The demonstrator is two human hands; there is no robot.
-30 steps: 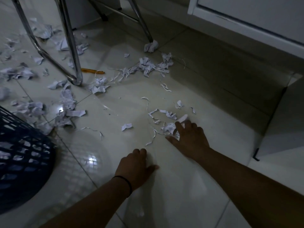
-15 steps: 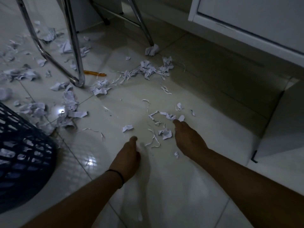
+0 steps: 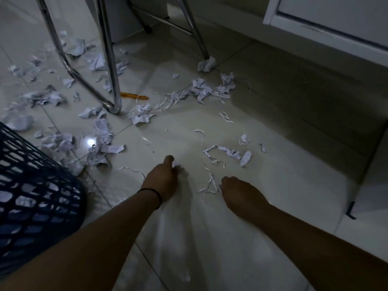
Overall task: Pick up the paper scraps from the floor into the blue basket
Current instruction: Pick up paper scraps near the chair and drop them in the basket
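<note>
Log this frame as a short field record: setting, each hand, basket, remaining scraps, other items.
setting: dim room, glossy pale tiled floor
left hand: on the floor, fingers curled round a small white paper scrap
right hand: knuckles up beside thin curled paper strips; what it holds is hidden
blue lattice plastic basket: at left edge, paper visible inside
remaining scraps: many, scattered ahead and around the chrome tubular chair legs
other: orange pen by the chair leg
</note>
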